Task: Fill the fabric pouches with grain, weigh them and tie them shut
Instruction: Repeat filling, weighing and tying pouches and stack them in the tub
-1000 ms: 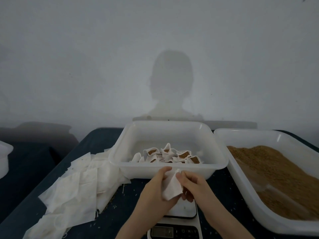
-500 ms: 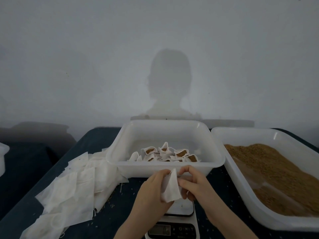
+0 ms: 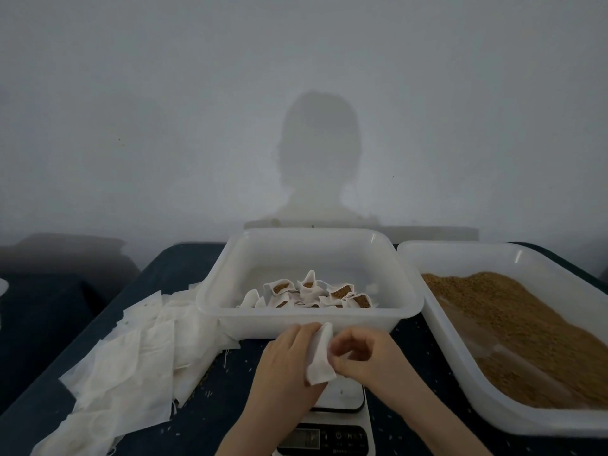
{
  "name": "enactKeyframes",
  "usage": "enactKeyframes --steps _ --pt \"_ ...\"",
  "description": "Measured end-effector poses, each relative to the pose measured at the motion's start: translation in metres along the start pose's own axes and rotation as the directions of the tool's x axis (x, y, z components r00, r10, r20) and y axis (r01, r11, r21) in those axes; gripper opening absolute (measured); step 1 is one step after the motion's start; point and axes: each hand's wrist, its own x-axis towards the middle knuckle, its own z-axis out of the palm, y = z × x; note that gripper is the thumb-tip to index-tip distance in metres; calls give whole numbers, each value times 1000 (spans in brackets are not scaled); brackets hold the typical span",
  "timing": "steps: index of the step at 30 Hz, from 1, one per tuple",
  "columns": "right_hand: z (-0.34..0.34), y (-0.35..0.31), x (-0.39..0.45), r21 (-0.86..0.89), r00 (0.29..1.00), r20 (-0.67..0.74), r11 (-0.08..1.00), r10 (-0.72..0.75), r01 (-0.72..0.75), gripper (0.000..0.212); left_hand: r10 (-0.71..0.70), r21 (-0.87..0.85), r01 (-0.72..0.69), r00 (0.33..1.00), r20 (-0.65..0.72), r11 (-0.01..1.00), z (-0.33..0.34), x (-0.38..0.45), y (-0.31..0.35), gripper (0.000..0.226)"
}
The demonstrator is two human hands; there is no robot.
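1. White fabric pouch (image 3: 319, 355) sits pinched between both hands, just above the scale (image 3: 332, 419) at the near middle of the bench (image 3: 184, 261).
2. Left hand (image 3: 286, 363) grips the pouch from the left, fingers curled round its side; right hand (image 3: 362, 353) pinches its right edge with curled fingertips.
3. The step in hand looks like working the mouth open before filling. Best done by rolling the two layers apart between thumb and finger, not tugging, since the cloth looks thin and limp.
4. The pouch's long axis runs roughly near to far, its upper end tilted toward the middle tub (image 3: 309, 320) of filled pouches (image 3: 309, 294). Which end is the mouth I cannot tell.
5. Grain (image 3: 513, 324) lies in the right tub (image 3: 460, 357); empty pouches (image 3: 131, 353) are heaped at the left.
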Motion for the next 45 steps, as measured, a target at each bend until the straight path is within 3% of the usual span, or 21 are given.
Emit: enactKeyframes --steps 4,7,14,20,25,29,33,39,45 --pt "2 1 1 -51 999 35 999 -2 4 18 37 77 -37 999 2 996 4 2 0 64" --pt "1 2 4 -83 1000 -22 997 1 -3 20 39 62 -37 999 -31 997 3 4 1 59" --pt "1 7 6 -46 1000 -2 999 3 -3 16 72 103 -70 997 -19 992 1 13 -3 57" --pt "4 11 12 -45 1000 6 999 -28 28 29 106 170 -99 994 -32 980 4 22 -1 50" --pt "2 14 17 -209 991 -91 975 -101 80 29 114 183 -108 993 -24 977 0 26 -4 51" --pt "-6 15 19 -373 981 -132 924 -140 82 10 126 168 -114 990 -62 979 -5 26 -2 50" --pt "-10 15 19 -524 972 -171 850 -158 46 19 134 178 -124 990 -48 976 -6 27 -6 51" --pt "-25 9 13 -587 983 -65 803 -172 102 41 54 185 -62 997 48 981 -9 32 -10 34" --pt "-42 3 14 -392 985 97 905 -140 167 29 22 74 -32 991 130 997 -3 39 -5 11"
